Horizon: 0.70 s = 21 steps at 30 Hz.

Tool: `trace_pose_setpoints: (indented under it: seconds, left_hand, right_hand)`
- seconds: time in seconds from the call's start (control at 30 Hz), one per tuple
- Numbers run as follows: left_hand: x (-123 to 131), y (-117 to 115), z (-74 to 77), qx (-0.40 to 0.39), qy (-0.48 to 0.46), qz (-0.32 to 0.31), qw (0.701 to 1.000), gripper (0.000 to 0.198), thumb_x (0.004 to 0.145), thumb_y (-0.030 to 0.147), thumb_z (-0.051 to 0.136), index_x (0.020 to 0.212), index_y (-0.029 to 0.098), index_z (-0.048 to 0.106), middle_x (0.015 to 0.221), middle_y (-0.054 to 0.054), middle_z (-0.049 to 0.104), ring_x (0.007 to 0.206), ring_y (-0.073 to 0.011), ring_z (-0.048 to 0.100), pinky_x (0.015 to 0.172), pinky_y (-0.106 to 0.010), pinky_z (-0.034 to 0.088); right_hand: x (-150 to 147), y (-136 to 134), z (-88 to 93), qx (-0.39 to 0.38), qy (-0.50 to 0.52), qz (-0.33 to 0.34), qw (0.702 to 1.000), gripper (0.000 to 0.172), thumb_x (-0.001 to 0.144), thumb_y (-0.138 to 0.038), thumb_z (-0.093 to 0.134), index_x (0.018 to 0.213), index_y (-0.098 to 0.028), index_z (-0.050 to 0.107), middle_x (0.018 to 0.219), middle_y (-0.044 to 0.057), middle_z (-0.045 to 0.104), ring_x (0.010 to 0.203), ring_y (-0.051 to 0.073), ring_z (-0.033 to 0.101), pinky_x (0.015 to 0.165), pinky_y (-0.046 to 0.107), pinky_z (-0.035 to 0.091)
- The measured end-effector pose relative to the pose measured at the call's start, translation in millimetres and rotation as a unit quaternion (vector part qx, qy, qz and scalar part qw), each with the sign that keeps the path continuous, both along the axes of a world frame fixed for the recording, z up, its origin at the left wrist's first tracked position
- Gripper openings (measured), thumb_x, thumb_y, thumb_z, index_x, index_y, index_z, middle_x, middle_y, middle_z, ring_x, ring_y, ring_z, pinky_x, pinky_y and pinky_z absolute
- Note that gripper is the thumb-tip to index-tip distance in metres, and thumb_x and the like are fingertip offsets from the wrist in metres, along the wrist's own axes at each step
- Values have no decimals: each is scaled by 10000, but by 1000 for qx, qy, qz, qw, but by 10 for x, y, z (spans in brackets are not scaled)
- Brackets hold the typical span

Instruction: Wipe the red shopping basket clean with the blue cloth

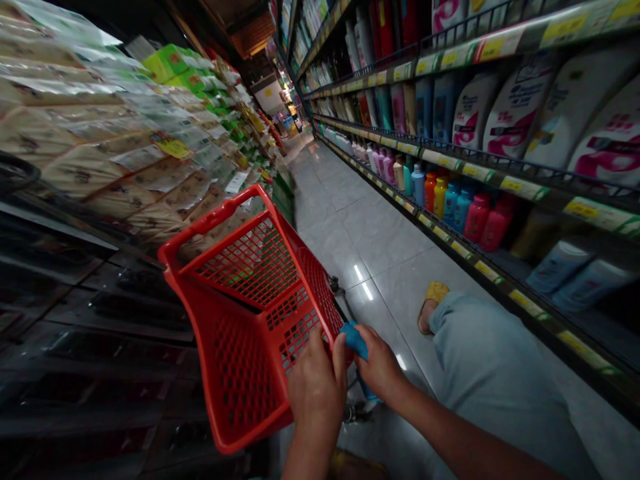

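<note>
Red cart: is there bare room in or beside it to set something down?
Yes: the visible inside of the red cart, between its walls, and the floor between cart and right shelves. Crowded: the shelved bottles, the packages at left, and around the left hand and right hand.

The light is dim, brightest at the aisle's far end between 11 and 12 o'clock, where a warm glow shows. The grey floor (pixel 345 193) is glossy: 2 white streaks glare just off centre toward 5 o'clock, with 1 smaller streak farther out. Plastic bags (pixel 95 147) at 10 o'clock carry a pale sheen and look smeared. At 8 o'clock, near the edge, dark stacks (pixel 100 307) sink almost to black, perhaps wrapped goods but too murky to tell. White bottles (pixel 517 107) at 2 o'clock lean and stretch with wide-angle distortion. Deep shadow fills the shelf (pixel 513 183) recess at 3 o'clock.
</note>
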State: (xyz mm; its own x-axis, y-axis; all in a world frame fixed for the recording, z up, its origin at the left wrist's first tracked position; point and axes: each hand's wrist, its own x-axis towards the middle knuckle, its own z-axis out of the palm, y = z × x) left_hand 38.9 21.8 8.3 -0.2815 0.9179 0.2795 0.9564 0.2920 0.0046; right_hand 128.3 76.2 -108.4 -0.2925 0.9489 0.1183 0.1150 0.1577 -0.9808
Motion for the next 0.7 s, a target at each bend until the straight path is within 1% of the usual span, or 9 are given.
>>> trace_pose_setpoints:
  seconds: [0.1, 0.2, 0.27, 0.37, 0.43, 0.5, 0.6, 0.63, 0.7]
  left_hand:
    - [-3, -6, -64, 13, 57, -8, 998, 367, 1047, 408, 364, 960, 178, 636, 710, -48, 716, 652, -202, 721, 554, -276, 456]
    - [-35, -90, -82, 20, 66, -26, 997, 349, 1050, 398, 361, 955, 187, 623, 703, -31, 699, 649, -181, 708, 581, -264, 449]
    - [-53, -145, -61, 38, 83, -48, 995, 322, 1052, 372, 366, 959, 188, 613, 690, -18, 685, 620, -168, 690, 585, -260, 443]
    - [-89, -215, -12, 64, 101, -87, 989, 289, 1052, 331, 375, 922, 196, 594, 651, 8, 654, 570, -150, 659, 571, -255, 427]
    - [-125, -265, 8, 69, 106, -101, 987, 292, 1053, 326, 370, 910, 194, 588, 634, 12, 641, 558, -146, 651, 557, -253, 418]
    - [-165, -319, 6, 67, 109, -106, 986, 302, 1051, 326, 370, 886, 193, 586, 626, 10, 634, 552, -144, 646, 554, -252, 415]
    - [-217, -389, -17, 81, 110, -99, 986, 322, 1046, 348, 379, 880, 185, 602, 634, -1, 645, 544, -143, 641, 550, -256, 412]
    - [-231, -407, -22, 85, 110, -92, 986, 330, 1045, 356, 383, 883, 183, 612, 635, -3, 650, 545, -145, 643, 547, -258, 410]
    - [-258, -434, -19, 81, 113, -69, 988, 345, 1043, 365, 388, 871, 187, 627, 625, -2, 650, 538, -149, 640, 541, -268, 403]
  right_hand:
    - [-63, 97, 154, 7, 33, -2, 999, 425, 793, -106, 525, 1203, -198, 591, 1160, 103, 684, 1096, 243, 659, 1005, 420, 530]
    - [-121, 200, 242, 60, 76, 33, 995, 475, 765, -86, 525, 1217, -223, 576, 1161, 77, 669, 1110, 217, 642, 1018, 385, 520]
    - [-145, 231, 169, 65, 55, 48, 995, 515, 742, -53, 504, 1218, -237, 573, 1172, 70, 661, 1122, 216, 637, 1021, 387, 516]
    - [-177, 208, -2, 1, -34, 41, 999, 512, 731, -34, 494, 1195, -230, 582, 1135, 82, 669, 1071, 244, 659, 982, 432, 531]
    - [-198, 170, 5, -25, -54, 27, 998, 506, 719, -34, 507, 1180, -228, 585, 1092, 77, 674, 1027, 248, 669, 946, 432, 547]
    - [-215, 138, 155, 5, -15, 13, 1000, 501, 738, -48, 517, 1202, -230, 568, 1113, 75, 667, 1049, 236, 661, 951, 407, 548]
    - [-238, 121, 414, 102, 51, 40, 993, 467, 797, -72, 515, 1233, -236, 540, 1145, 71, 646, 1090, 212, 640, 985, 372, 528]
    - [-248, 121, 434, 122, 52, 53, 990, 455, 805, -74, 515, 1229, -237, 540, 1140, 72, 643, 1092, 212, 638, 987, 370, 525]
    - [-279, 116, 321, 117, 17, 51, 992, 447, 802, -64, 516, 1212, -238, 546, 1134, 76, 647, 1081, 219, 644, 967, 374, 532]
